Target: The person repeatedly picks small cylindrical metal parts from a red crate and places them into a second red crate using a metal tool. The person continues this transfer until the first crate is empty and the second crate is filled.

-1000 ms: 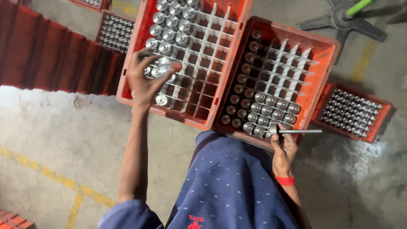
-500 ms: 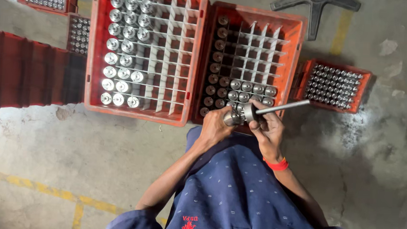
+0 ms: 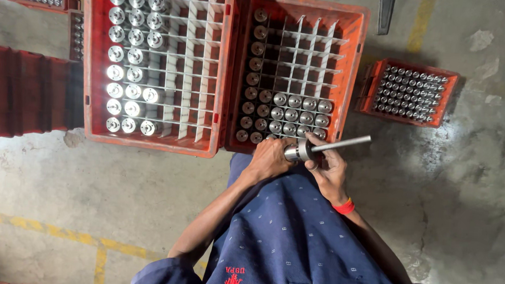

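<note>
The left hand [image 3: 270, 158] is closed around a round metal part [image 3: 293, 153], held just in front of the right-hand orange crate [image 3: 354, 61]. The right hand [image 3: 329, 170] pinches a slim metal rod [image 3: 341, 144] whose end meets that part. A second divided crate [image 3: 149, 143] sits alongside on the concrete floor [image 3: 88, 197].

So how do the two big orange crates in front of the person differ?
The left crate is larger and holds bright, shiny round metal parts in its left columns; the right crate is smaller and holds duller, darker parts down its left column and along its near rows. The person's hands work at the right crate's near edge, away from the left crate. Both are orange, with white dividers and many empty cells.
</note>
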A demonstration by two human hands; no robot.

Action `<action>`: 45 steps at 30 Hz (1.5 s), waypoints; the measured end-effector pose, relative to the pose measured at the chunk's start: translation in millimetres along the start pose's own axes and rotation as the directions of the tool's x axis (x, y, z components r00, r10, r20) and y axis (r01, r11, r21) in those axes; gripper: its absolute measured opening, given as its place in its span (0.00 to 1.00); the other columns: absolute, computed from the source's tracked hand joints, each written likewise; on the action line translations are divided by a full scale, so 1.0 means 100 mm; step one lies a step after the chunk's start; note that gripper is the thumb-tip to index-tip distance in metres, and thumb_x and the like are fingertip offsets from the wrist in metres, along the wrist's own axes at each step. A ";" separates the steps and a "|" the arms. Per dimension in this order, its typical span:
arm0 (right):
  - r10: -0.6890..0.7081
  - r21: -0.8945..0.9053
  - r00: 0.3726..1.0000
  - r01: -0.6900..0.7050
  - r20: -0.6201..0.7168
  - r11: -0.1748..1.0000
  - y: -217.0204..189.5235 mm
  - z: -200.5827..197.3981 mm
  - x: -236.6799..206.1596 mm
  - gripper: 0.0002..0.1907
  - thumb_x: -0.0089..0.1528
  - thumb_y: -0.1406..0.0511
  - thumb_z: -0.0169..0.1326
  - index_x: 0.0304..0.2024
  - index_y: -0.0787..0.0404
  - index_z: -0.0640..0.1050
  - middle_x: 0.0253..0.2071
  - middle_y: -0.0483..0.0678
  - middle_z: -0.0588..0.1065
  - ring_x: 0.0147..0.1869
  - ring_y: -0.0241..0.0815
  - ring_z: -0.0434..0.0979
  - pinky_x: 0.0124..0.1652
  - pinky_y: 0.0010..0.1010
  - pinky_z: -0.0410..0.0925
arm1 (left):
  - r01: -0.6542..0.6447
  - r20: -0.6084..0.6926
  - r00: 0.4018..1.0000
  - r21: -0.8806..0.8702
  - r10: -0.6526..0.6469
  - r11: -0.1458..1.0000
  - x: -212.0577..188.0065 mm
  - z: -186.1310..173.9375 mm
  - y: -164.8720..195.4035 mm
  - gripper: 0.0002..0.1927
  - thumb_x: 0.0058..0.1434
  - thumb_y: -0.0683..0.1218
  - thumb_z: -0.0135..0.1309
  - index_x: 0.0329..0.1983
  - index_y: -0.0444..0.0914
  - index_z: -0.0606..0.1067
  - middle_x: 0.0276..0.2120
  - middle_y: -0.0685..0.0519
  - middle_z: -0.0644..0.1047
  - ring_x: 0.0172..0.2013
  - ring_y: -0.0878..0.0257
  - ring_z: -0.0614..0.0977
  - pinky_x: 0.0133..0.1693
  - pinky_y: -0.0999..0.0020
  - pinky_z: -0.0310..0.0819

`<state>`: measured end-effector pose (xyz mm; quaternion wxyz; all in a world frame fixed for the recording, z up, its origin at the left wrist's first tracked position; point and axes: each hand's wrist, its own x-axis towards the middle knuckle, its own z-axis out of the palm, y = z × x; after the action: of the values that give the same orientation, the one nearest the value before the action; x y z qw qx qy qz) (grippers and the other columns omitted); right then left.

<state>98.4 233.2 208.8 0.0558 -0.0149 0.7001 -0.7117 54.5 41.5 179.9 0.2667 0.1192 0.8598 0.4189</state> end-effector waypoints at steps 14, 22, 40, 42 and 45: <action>0.069 0.287 0.943 0.029 -0.327 0.957 0.66 -0.47 0.28 0.22 0.69 0.75 0.56 0.66 0.69 0.74 0.45 0.41 0.74 0.42 0.26 0.69 0.43 0.17 0.65 | 0.021 -0.397 0.917 0.133 0.033 0.991 0.79 -0.24 -0.52 0.31 0.65 0.47 0.57 0.69 0.32 0.64 0.49 0.35 0.76 0.40 0.38 0.81 0.37 0.47 0.76; 0.135 0.286 0.935 -0.038 -0.327 0.957 0.78 -0.29 0.20 0.25 0.64 0.75 0.56 0.64 0.71 0.72 0.47 0.38 0.73 0.45 0.26 0.69 0.47 0.17 0.63 | -0.119 -0.601 0.747 0.300 0.285 0.946 0.79 -0.37 -0.63 0.28 0.62 0.35 0.53 0.67 0.41 0.69 0.63 0.35 0.70 0.49 0.40 0.79 0.47 0.53 0.78; 0.118 0.205 0.979 -0.082 -0.169 0.975 0.84 0.11 0.25 0.25 0.66 0.72 0.60 0.66 0.72 0.72 0.53 0.42 0.75 0.50 0.28 0.70 0.51 0.20 0.65 | 0.195 -0.697 0.699 0.402 0.160 0.895 -0.92 -2.22 -1.72 0.25 0.55 0.52 0.72 0.53 0.38 0.80 0.66 0.41 0.68 0.69 0.43 0.64 0.64 0.43 0.61; 0.143 0.189 0.976 -0.110 -0.167 0.976 0.84 0.11 0.21 0.25 0.65 0.73 0.59 0.65 0.71 0.72 0.53 0.42 0.75 0.49 0.27 0.70 0.49 0.19 0.65 | 0.025 -0.738 0.620 0.360 0.268 0.933 -0.93 -2.25 -1.65 0.24 0.54 0.51 0.74 0.50 0.36 0.80 0.63 0.40 0.69 0.68 0.44 0.65 0.65 0.44 0.63; 0.190 0.194 0.962 -0.152 -0.198 0.969 0.82 0.07 0.07 0.25 0.65 0.73 0.58 0.65 0.70 0.72 0.52 0.42 0.75 0.49 0.26 0.72 0.49 0.17 0.66 | -0.196 -0.824 0.473 0.247 0.313 0.949 -0.84 -2.12 -1.44 0.24 0.55 0.49 0.74 0.49 0.35 0.79 0.55 0.43 0.75 0.65 0.48 0.73 0.63 0.50 0.71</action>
<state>97.0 224.2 126.8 0.0423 0.1280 0.6346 -0.7610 7.9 -223.1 204.5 -0.2633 0.0399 0.8743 0.4059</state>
